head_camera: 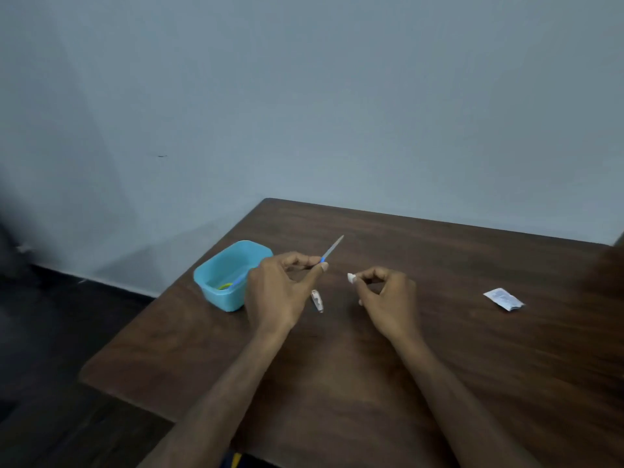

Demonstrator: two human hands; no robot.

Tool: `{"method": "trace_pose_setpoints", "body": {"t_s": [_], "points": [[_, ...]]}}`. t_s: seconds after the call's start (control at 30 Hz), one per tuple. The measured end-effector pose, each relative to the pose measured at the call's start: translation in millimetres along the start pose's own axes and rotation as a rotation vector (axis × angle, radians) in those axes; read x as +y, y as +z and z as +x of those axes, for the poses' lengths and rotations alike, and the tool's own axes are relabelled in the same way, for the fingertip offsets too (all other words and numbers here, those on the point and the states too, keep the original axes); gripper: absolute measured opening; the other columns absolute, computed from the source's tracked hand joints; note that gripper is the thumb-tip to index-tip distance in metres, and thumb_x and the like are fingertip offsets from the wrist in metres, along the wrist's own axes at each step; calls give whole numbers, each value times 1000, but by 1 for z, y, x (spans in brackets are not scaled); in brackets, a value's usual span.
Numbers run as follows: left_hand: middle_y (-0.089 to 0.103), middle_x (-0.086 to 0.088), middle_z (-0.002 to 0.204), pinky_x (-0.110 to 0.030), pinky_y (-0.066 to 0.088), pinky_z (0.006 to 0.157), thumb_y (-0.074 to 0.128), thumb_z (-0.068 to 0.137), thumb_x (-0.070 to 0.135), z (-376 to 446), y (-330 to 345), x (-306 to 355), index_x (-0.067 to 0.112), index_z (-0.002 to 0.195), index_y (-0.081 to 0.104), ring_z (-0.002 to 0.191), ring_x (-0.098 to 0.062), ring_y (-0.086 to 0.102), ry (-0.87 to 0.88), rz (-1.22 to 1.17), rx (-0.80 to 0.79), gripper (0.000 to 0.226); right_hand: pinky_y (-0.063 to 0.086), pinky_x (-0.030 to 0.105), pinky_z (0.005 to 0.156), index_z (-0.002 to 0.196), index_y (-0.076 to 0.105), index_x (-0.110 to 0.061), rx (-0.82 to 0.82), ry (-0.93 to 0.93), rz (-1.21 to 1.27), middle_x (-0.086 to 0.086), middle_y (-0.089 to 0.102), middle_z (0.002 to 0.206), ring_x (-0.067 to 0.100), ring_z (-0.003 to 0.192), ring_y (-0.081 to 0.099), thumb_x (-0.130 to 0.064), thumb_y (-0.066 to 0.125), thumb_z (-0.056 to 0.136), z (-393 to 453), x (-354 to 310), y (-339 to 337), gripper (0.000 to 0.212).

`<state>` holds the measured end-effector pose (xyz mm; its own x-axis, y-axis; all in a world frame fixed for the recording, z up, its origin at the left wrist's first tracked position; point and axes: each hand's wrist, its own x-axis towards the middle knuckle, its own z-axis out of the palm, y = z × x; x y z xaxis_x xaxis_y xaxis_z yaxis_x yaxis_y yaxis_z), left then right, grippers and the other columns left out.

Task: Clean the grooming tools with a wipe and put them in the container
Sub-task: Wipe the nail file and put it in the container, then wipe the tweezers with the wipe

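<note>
Item 1: nail file [332,248], blue handle, metal blade pointing toward 1 o'clock, pinched at the handle by the left hand [280,288], raised above the table [439,332].
Item 2: small white wipe [351,278], pinched between curled fingertips of the right hand [385,298], near the file at its 4 o'clock.
Item 3: nail clipper [317,300], flat on the table between both hands.
Item 4: turquoise container [229,275], at 9 o'clock from the left hand, holding a yellow-green item.
Item 5: torn sachet [503,298], at 3 o'clock, well apart.
</note>
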<state>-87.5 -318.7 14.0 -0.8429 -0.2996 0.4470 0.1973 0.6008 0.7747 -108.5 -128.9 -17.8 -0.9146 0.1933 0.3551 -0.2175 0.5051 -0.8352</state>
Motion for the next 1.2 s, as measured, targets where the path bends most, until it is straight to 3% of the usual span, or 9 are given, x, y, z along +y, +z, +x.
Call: {"method": "trace_pose_setpoints", "body": {"t_s": [0.13,0.2,0.27,0.43,0.57,0.7,0.87,1.03,1.2], "points": [[80,21,93,-22,50,71,83,83,58,17,-79,-29,42,90,84,93,-8,75,-118,275,162,17,48,12,59,77,79,-26,19,27,59,-11,72,61,3,61,70,-37,82,91,-5,-14,24,19],[80,20,98,-27,49,71,82,84,59,24,-111,-35,43,92,83,97,-14,74,-193,380,187,17,51,18,61,76,79,-27,37,33,58,-10,72,59,3,58,70,-38,82,91,-6,-14,27,19],[79,19,94,-28,47,69,83,84,56,30,-127,-38,41,90,83,94,-15,73,-231,458,126,16,54,26,65,77,78,-29,43,37,55,-11,72,61,4,60,71,-38,82,90,-7,-12,26,17],[75,12,84,-29,58,68,79,77,44,51,-120,-38,37,76,78,83,-20,73,-246,692,-55,7,48,26,61,77,78,-28,21,59,139,-7,72,58,4,57,71,-32,82,91,-8,-14,19,15],[69,3,89,-29,46,66,70,83,31,65,-98,-22,24,90,72,79,-26,67,-180,870,-119,11,47,25,61,76,78,-27,9,52,148,-7,73,59,6,57,71,-33,82,91,-10,-16,19,17],[67,-1,103,-31,44,72,73,91,30,69,-80,-13,21,107,67,98,-26,70,-113,1021,-254,19,51,26,62,75,78,-28,20,33,145,-8,74,62,8,57,72,-34,82,91,-9,-13,18,17],[60,0,97,-32,43,74,71,93,28,75,-78,-14,21,109,64,89,-22,62,-132,1079,-323,19,53,28,61,78,80,-29,33,17,125,-11,73,61,16,58,72,-35,83,91,-6,-10,17,14],[57,2,89,-33,43,75,71,94,36,77,-80,-15,20,108,66,84,-21,58,-158,1051,-324,22,48,19,56,79,80,-30,32,18,118,-15,71,60,14,57,70,-38,82,90,-6,-10,12,14],[70,-4,104,-33,42,72,62,102,41,60,-80,-5,22,108,72,94,-30,68,-21,903,-62,22,53,27,64,78,80,-31,50,34,124,-13,72,61,15,58,71,-41,82,90,-5,-9,11,16]]}}
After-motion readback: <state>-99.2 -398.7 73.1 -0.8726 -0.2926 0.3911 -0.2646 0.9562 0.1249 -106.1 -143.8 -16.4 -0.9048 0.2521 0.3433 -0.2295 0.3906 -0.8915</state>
